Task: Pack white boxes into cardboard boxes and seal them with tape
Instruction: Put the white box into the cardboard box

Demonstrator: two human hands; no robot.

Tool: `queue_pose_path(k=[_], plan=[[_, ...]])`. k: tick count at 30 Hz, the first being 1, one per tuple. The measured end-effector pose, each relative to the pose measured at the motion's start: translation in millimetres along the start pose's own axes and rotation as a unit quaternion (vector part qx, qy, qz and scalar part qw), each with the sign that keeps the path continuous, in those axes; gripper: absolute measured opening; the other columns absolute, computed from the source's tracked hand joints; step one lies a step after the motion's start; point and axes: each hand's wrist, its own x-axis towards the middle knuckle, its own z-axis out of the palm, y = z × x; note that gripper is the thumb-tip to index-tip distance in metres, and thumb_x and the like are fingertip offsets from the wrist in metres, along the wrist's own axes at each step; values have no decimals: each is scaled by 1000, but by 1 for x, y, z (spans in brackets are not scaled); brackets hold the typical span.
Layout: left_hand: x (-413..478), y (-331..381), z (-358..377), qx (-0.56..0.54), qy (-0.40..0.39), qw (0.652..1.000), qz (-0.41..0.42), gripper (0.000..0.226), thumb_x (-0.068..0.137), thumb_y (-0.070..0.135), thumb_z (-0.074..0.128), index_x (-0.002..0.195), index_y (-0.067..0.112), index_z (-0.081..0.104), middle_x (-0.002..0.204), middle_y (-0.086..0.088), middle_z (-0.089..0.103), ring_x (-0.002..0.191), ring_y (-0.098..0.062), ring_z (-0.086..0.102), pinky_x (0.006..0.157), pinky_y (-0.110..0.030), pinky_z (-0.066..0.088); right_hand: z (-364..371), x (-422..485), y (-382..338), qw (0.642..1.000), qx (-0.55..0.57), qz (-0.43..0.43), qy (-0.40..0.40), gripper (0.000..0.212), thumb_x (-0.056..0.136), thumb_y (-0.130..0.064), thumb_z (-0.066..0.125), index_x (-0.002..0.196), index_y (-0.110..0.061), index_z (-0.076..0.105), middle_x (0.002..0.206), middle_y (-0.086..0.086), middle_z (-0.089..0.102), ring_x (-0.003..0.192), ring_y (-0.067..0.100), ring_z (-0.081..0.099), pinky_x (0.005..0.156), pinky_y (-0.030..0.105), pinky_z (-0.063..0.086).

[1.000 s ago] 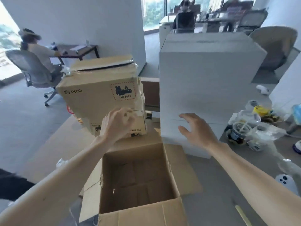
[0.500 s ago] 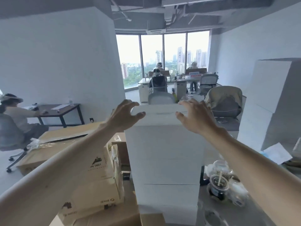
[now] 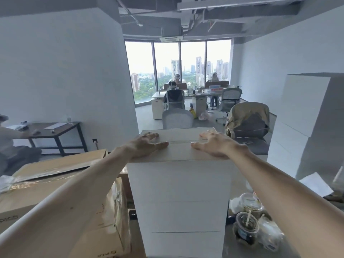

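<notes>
A tall stack of white boxes (image 3: 179, 198) stands right in front of me. My left hand (image 3: 144, 145) lies flat on the left part of the stack's top, fingers spread toward the far edge. My right hand (image 3: 216, 144) lies flat on the right part of the top, thumb pointing inward. Neither hand curls round anything. To the left of the stack are stacked brown cardboard boxes (image 3: 61, 198), their tops closed. The open cardboard box from before is out of view.
A second stack of white boxes (image 3: 305, 127) rises at the right. Plastic drink cups (image 3: 247, 226) and wrappers lie at the stack's right foot. A draped office chair (image 3: 248, 123) stands behind. People sit at desks at the far window and at the left.
The view has risen from the open cardboard box to the top of the white stack. Both hands moved up from the stack's edge and now rest flat on its top.
</notes>
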Motion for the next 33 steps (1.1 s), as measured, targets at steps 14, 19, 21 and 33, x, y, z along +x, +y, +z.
queue_pose_path(k=[14, 19, 21, 33], plan=[[-40, 10, -3, -9, 145, 989, 22, 85, 73, 86, 53, 145, 40, 45, 157, 13, 37, 137, -26, 45, 109, -43, 36, -2, -27, -8, 991, 11, -81, 110, 84, 86, -66, 53, 153, -22, 30, 160, 8, 23, 145, 25, 28, 114, 44, 27], [-78, 17, -14, 0, 229, 973, 19, 95, 65, 94, 45, 144, 41, 46, 157, 17, 34, 131, -23, 51, 105, -43, 41, -11, -44, -16, 974, 28, -127, 187, 87, 81, -70, 57, 148, -18, 39, 158, 8, 30, 144, 25, 31, 116, 43, 29], [-97, 19, -22, 7, 257, 966, 15, 90, 70, 90, 50, 145, 40, 45, 158, 16, 32, 131, -23, 51, 103, -41, 42, -15, -53, -23, 967, 44, -147, 205, 89, 79, -71, 59, 146, -15, 43, 157, 8, 33, 143, 26, 33, 115, 43, 30], [-267, -10, -51, 64, 353, 929, -93, 77, 79, 73, 61, 143, 34, 47, 156, 13, 36, 136, -23, 45, 106, -40, 37, 10, -120, -118, 931, 111, -289, 195, 88, 78, -73, 57, 147, -20, 41, 160, 0, 27, 145, 19, 29, 116, 44, 29]])
